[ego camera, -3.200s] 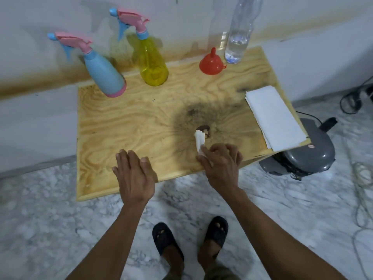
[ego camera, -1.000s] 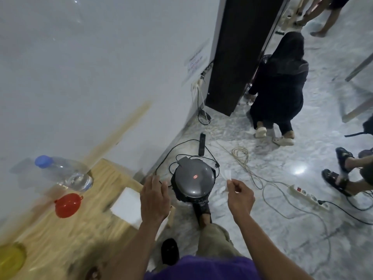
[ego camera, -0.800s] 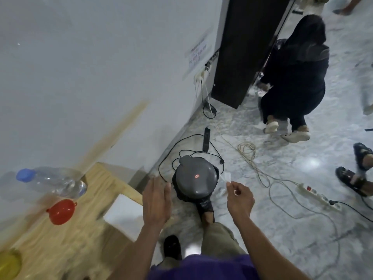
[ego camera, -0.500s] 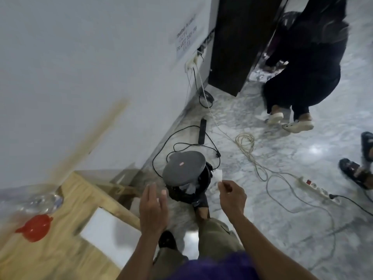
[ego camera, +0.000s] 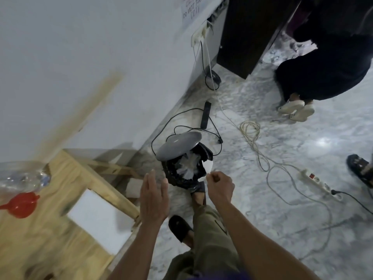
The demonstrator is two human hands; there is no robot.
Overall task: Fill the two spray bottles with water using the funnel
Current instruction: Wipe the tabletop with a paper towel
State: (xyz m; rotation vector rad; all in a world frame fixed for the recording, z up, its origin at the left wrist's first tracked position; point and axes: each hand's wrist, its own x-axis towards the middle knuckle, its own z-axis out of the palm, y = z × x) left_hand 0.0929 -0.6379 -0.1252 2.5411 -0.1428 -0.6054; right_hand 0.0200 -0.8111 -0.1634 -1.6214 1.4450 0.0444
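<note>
Right hand (ego camera: 220,188) fingers pinched on a white scrap (ego camera: 210,167) over the open bin (ego camera: 186,168); left hand (ego camera: 154,199) flat, spread, empty. I see the red funnel (ego camera: 20,205) far left on the table (ego camera: 46,243), blurred. Spray bottles out of frame. Wall sign (ego camera: 191,7) cut off: "DO NOT TUR…".

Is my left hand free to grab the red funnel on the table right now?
Probably yes. The left hand is open and empty, and nothing stands between it and the red funnel; it just has to swing back across the table.
</note>
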